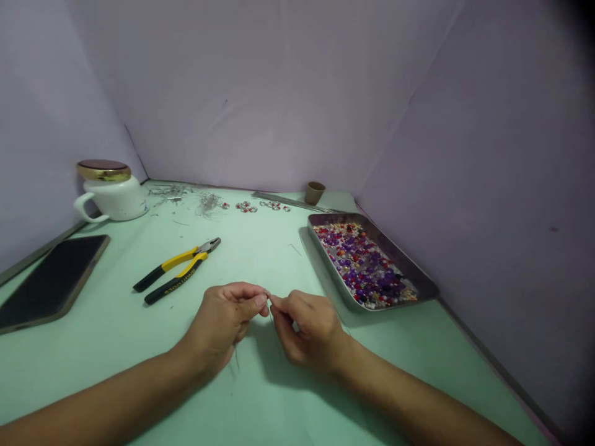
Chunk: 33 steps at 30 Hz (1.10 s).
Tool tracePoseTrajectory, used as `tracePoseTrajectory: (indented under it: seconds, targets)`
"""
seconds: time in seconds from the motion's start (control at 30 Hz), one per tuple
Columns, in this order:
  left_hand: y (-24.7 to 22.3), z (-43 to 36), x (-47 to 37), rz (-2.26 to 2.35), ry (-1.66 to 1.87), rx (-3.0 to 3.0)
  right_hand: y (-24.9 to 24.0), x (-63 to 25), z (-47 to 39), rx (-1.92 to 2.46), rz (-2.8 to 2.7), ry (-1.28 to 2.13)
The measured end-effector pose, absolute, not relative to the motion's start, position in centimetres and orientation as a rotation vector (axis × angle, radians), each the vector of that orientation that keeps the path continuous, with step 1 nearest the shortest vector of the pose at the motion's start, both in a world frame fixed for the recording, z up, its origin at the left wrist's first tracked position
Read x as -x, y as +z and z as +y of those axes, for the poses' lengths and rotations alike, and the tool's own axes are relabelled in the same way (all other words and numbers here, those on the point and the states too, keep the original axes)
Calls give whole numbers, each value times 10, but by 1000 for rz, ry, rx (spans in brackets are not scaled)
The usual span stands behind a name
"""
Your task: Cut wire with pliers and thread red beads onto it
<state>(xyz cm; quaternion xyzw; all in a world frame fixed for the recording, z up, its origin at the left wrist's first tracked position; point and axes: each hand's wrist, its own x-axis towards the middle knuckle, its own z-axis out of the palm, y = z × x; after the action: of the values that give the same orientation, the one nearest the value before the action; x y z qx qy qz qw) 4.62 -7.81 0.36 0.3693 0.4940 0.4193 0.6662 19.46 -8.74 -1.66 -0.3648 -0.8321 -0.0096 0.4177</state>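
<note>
My left hand (230, 319) and my right hand (304, 322) meet fingertip to fingertip above the green tabletop (251, 396). Both are closed in a pinch on a thin wire (270, 310) that shows between them. A fine strand also hangs below my left hand. Whatever small piece sits between the fingertips is mostly hidden. Pliers (186, 267) with yellow and black handles lie left of my left hand. To the right of my right hand is a metal tray (332, 272) holding purple, red, white and gold beads (367, 263).
A phone (53, 279) lies at the left, with a white mug (116, 199) under a gold-rimmed lid (105, 170) behind it. Along the back are wire scraps (208, 202), small red-beaded pieces (246, 207), thin rods (288, 201) and a brown cup (315, 193). Walls surround the back and sides.
</note>
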Motion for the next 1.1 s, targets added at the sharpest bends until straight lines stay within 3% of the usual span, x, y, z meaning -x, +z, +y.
tracePoseTrajectory:
  seconds: [0.23,0.83,0.97,1.1]
  targets:
    - [6,-76,-45,1200,956,-858,-14,-191,-97,981,-2260,-242]
    - [8,-82,-51,1241,1021,-1010,-12,-181,-112,944,-2369,-195]
    - [17,-77,-47,1255,904,-1153,0,-187,-108,945,-2294,220]
    - [26,-72,-40,1222,764,-1369,13,-198,-88,1125,-1725,886]
